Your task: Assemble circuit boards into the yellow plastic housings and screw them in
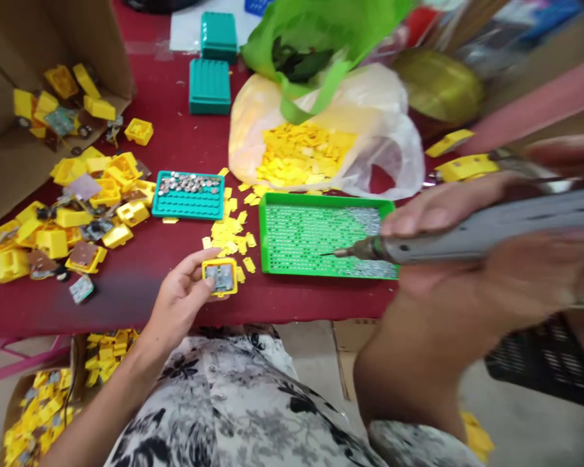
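The left hand [178,301] pinches a square yellow plastic housing [219,277] with a grey metal insert between thumb and fingers, just above a dark red tablecloth [126,305], while the blurred right hand [448,272] is closed around a grey electric screwdriver [486,227], its thin bit over a bright green perforated plastic tray [263,233]. Loose yellow plastic pieces [228,237] lie just beside the housing, a teal plastic tray [189,209] holding silver metal discs sits left of the green one, and more yellow parts lie in an open cardboard box [10,78]
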Available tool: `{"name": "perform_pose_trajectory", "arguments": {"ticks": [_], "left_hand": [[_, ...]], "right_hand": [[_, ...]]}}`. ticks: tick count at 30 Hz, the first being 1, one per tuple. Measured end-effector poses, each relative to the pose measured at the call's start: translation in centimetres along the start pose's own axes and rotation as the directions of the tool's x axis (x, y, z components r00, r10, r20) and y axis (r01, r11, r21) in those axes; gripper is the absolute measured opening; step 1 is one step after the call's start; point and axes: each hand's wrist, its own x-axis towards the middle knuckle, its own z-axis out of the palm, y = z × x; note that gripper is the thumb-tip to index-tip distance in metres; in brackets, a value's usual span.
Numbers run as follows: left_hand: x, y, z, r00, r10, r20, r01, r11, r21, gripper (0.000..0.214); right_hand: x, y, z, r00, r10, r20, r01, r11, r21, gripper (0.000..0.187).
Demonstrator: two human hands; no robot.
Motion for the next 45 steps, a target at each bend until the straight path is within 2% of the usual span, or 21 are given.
{"name": "perform_pose_trajectory", "arguments": {"ticks": [1, 2, 4, 7, 13, 19, 35, 45], "left_hand": [[0.2, -0.2, -0.1, 1.0, -0.01, -0.001, 0.01, 1.0, -0.01, 0.04], [0.3, -0.3, -0.1, 1.0, -0.027, 0.003, 0.028, 0.999, -0.02, 0.042], [0.7, -0.7, 0.1, 0.998, -0.06, 0.014, 0.06, 0.997, -0.051, 0.044], [0.9, -1.1, 0.6, 0.994, -0.11, 0.028, 0.112, 0.99, -0.085, 0.046], [1.1, -1.0, 1.2, 0.988, -0.151, 0.03, 0.153, 0.985, -0.079, 0.045], [1.1, -0.7, 1.3, 0.988, -0.152, 0.027, 0.154, 0.985, -0.081, 0.045], [1.1, -0.7, 1.1, 0.991, -0.128, 0.035, 0.13, 0.99, -0.051, 0.04], [0.9, -0.6, 0.9, 0.99, -0.135, 0.029, 0.136, 0.989, -0.05, 0.04]], "right_hand": [[0.4, 0.2, 0.3, 0.977, -0.005, -0.213, 0.041, 0.985, 0.166, 0.043], [0.7, 0.5, 0.7, 0.946, 0.078, -0.315, 0.02, 0.954, 0.298, 0.032], [1.0, 1.5, 1.6, 0.917, 0.085, -0.391, 0.094, 0.904, 0.417, 0.026], [0.8, 3.4, 3.3, 0.897, 0.103, -0.43, 0.124, 0.875, 0.468, 0.024], [-0.1, 5.5, 5.1, 0.875, 0.125, -0.468, 0.145, 0.854, 0.5, 0.02], [-0.7, 5.6, 5.3, 0.886, 0.119, -0.449, 0.136, 0.858, 0.496, 0.019], [-0.8, 6.0, 5.5, 0.876, 0.152, -0.459, 0.114, 0.857, 0.502, 0.019], [-0.8, 6.2, 5.6, 0.872, 0.127, -0.474, 0.111, 0.89, 0.442, 0.021]]}}
